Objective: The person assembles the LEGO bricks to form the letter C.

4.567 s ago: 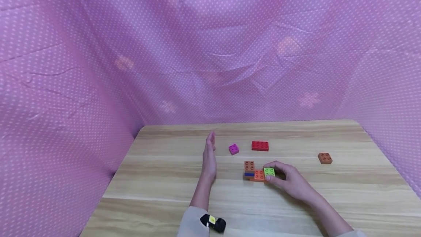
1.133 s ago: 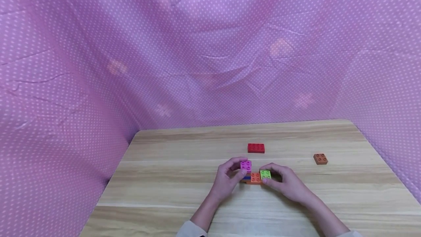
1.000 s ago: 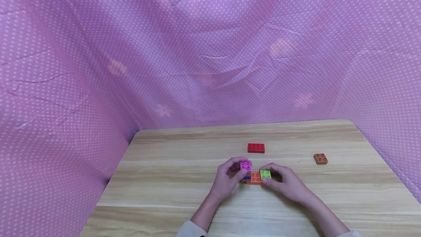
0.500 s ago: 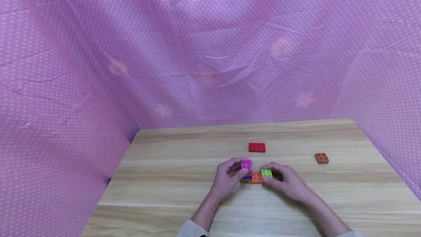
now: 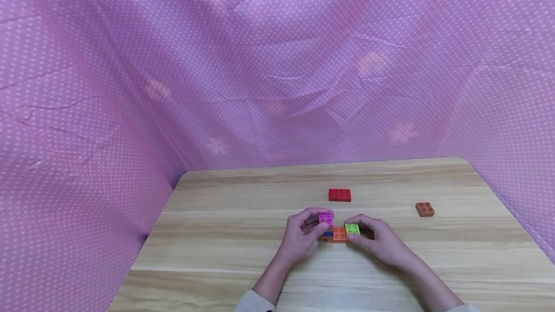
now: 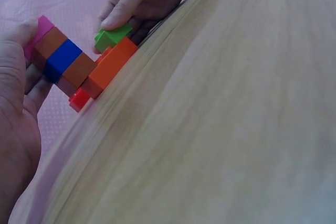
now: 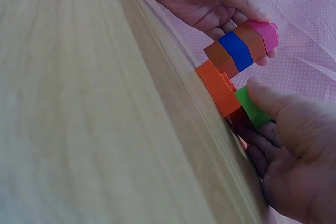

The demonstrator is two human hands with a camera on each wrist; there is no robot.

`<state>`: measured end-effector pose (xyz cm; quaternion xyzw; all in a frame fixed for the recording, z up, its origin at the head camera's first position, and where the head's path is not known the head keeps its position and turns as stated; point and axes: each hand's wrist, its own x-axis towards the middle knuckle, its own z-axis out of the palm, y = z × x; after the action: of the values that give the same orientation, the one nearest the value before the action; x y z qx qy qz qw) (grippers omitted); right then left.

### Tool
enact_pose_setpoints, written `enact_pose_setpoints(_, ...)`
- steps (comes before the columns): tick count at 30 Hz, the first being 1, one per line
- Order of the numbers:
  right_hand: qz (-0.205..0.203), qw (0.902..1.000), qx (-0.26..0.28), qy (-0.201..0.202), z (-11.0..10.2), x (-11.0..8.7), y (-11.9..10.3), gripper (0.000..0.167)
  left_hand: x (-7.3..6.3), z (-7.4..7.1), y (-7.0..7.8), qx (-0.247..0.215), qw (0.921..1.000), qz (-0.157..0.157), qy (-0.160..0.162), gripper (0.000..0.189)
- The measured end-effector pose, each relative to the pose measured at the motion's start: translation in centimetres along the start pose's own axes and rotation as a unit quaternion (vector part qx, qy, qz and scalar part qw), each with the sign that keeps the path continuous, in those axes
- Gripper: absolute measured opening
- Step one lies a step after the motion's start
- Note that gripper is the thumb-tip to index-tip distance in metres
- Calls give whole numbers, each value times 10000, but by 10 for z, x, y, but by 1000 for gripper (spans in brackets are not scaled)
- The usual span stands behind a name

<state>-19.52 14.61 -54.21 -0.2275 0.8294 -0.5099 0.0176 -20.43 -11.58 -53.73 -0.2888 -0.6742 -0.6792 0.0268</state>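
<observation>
My left hand (image 5: 298, 239) pinches a magenta toy building brick (image 5: 326, 217) between thumb and fingers. The magenta brick tops a stack made of a brown brick (image 7: 256, 41), a blue brick (image 7: 236, 51) and another brown brick (image 7: 220, 58). Below, a longer orange brick (image 6: 111, 67) lies low on the table, carrying the stack at its left end. At its right end sits a lime green brick (image 5: 352, 228), which my right hand (image 5: 385, 243) grips with thumb and fingers. Orange studs show between the stack and the green brick.
A red eight-stud brick (image 5: 339, 195) lies behind the stack. Farther right is a loose brown four-stud brick (image 5: 425, 209). The wooden table (image 5: 208, 235) is bordered by a pink dotted cloth (image 5: 269, 110) at the back and sides.
Since the earliest frame, my left hand has moved right and brought the magenta brick from the table onto the brown-topped stack. My right hand keeps gripping the green brick; the last second shows little movement.
</observation>
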Motion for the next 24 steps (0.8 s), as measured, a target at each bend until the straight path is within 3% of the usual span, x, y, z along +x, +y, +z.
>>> enact_pose_setpoints(7, 57, 10000, 24, -20, 0, -1, 0, 36, -1, 0, 4, 191, 9988, -430, 105, 28)
enact_pose_setpoints(12, 104, 9999, 52, -8, -1, 0, 0, 35, 1, 1, 4, 156, 9990, -411, 11, 28)
enact_pose_setpoints(24, 71, 9999, 139, -25, -1, -2, 1, 34, -1, 2, -3, 237, 9991, -311, 189, 27)
